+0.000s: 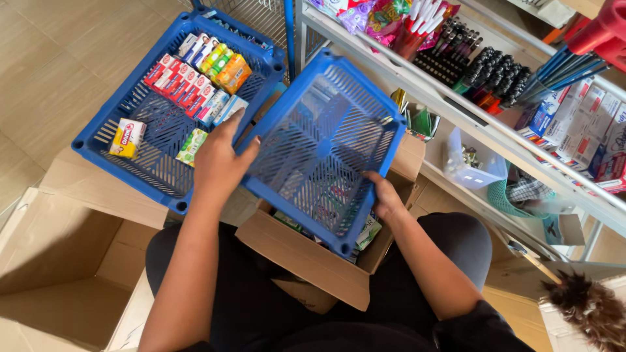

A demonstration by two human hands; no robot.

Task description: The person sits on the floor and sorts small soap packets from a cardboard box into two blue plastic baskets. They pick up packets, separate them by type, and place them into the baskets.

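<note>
I hold an empty blue slotted plastic basket [324, 145] tilted over an open cardboard box [306, 257] on my lap. My left hand [218, 163] grips its left rim. My right hand [386, 197] grips its lower right rim. Small packets show inside the box beneath the basket. A second blue basket [98, 133] lies to the left on another carton, with rows of small red, white, yellow and orange boxes [192, 81] in it.
A large open cardboard carton [59, 261] sits at lower left. White shelves [456, 111] on the right hold pens, markers, packets and boxed goods. A feather duster [587, 306] lies at lower right. The floor is beige tile.
</note>
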